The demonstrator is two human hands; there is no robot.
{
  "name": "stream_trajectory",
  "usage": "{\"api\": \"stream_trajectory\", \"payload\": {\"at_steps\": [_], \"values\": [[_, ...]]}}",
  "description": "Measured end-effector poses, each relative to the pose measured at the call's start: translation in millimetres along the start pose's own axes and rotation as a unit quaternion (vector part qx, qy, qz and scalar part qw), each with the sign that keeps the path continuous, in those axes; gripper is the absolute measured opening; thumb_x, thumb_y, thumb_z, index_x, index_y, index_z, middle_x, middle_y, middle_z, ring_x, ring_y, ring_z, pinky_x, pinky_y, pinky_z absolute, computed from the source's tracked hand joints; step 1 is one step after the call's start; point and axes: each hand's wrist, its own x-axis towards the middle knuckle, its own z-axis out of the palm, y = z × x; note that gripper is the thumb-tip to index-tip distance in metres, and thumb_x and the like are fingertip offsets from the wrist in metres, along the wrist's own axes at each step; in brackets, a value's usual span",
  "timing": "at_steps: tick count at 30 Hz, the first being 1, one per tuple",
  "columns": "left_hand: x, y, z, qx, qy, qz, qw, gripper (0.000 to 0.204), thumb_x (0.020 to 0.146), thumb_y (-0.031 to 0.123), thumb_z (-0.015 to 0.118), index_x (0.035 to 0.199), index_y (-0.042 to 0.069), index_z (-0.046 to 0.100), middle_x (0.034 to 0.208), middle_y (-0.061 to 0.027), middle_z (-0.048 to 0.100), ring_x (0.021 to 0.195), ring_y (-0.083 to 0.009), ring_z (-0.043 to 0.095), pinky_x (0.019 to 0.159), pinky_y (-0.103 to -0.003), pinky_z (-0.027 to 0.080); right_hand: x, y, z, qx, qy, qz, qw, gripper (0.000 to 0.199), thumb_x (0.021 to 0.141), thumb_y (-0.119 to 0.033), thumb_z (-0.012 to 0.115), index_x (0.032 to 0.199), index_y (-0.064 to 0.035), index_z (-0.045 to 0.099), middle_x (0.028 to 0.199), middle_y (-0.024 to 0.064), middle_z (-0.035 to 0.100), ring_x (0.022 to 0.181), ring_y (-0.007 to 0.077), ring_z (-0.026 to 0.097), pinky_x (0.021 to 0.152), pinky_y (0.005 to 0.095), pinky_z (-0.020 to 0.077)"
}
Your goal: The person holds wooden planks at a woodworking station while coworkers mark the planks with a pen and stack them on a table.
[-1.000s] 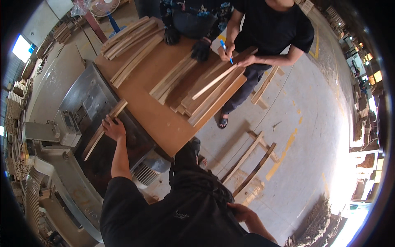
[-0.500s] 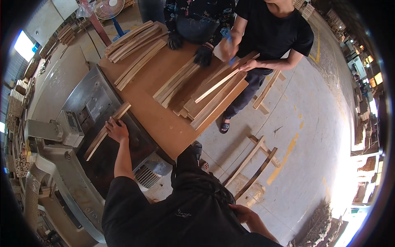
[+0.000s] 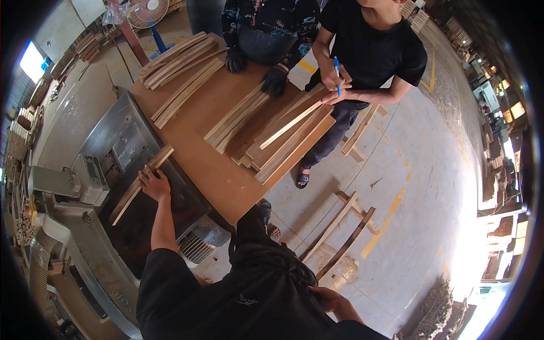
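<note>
My left hand (image 3: 153, 184) rests on a long wooden slat (image 3: 139, 184) that lies on the dark bed of a grey metal machine (image 3: 122, 147). Its fingers press on the slat's upper part. My right hand (image 3: 334, 300) hangs low at my side, near my dark shirt, with the fingers loosely curled and nothing seen in them. A brown wooden table (image 3: 204, 153) beside the machine carries several stacks of slats (image 3: 283, 136).
Two other people stand at the table's far side: one in black gloves (image 3: 275, 79), one in a black shirt holding a blue pen (image 3: 337, 71). Wooden frames (image 3: 345, 226) lie on the concrete floor to the right. A fan (image 3: 150, 11) stands at the back.
My left hand and the slat have kept their place on the machine bed. The person with the pen has shifted their hands a little over the slats.
</note>
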Motion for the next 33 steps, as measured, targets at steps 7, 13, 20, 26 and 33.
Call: {"api": "stream_trajectory", "payload": {"at_steps": [7, 13, 20, 26, 33], "values": [[1.3, 6.5, -6.0, 0.014, -0.034, -0.007, 0.999, 0.052, 0.095, 0.040, 0.052, 0.142, 0.020, 0.044, 0.145, -0.0142, 0.037, 0.132, -0.0369, 0.038, 0.100, -0.049, 0.044, -2.9, -3.3, 1.5, 0.002, -0.043, 0.022, 0.999, 0.043, 0.090, -0.021, 0.067, 0.125, 0.0019, 0.056, 0.126, 0.0155, 0.061, 0.118, 0.0290, 0.058, 0.109, 0.0477, 0.0380], [1.5, 6.4, -3.0, 0.014, -0.048, -0.015, 0.999, 0.053, 0.096, 0.041, 0.050, 0.144, 0.021, 0.040, 0.147, -0.0139, 0.034, 0.134, -0.0375, 0.035, 0.100, -0.051, 0.043, -2.8, -4.6, 3.8, 0.001, -0.058, 0.033, 0.998, 0.042, 0.092, -0.023, 0.066, 0.125, 0.0009, 0.056, 0.127, 0.0154, 0.061, 0.119, 0.0294, 0.057, 0.109, 0.0479, 0.0380], [1.5, 6.4, -6.4, 0.009, -0.055, -0.019, 0.998, 0.053, 0.096, 0.042, 0.049, 0.144, 0.020, 0.040, 0.148, -0.0136, 0.033, 0.135, -0.0369, 0.034, 0.099, -0.051, 0.042, -6.6, 1.7, 22.2, -0.010, -0.038, 0.008, 0.999, 0.040, 0.091, -0.022, 0.067, 0.121, 0.0028, 0.057, 0.121, 0.0173, 0.064, 0.111, 0.0295, 0.061, 0.104, 0.0459, 0.0436], [0.2, 7.6, -7.4, -0.001, -0.038, -0.021, 0.999, 0.051, 0.095, 0.040, 0.052, 0.141, 0.020, 0.045, 0.146, -0.0143, 0.037, 0.134, -0.0366, 0.036, 0.098, -0.053, 0.043, -2.6, 3.5, 11.2, -0.001, -0.058, 0.010, 0.998, 0.041, 0.092, -0.023, 0.066, 0.123, 0.0013, 0.056, 0.124, 0.0161, 0.062, 0.115, 0.0294, 0.059, 0.107, 0.0472, 0.0403], [0.6, 7.4, -1.4, -0.009, -0.011, -0.005, 1.000, 0.051, 0.093, 0.040, 0.054, 0.139, 0.017, 0.049, 0.145, -0.0147, 0.039, 0.133, -0.0371, 0.038, 0.097, -0.052, 0.044, 4.4, -0.9, -4.7, 0.021, -0.062, 0.023, 0.998, 0.040, 0.092, -0.022, 0.065, 0.124, 0.0001, 0.057, 0.125, 0.0149, 0.062, 0.116, 0.0300, 0.058, 0.107, 0.0483, 0.0402]]}}
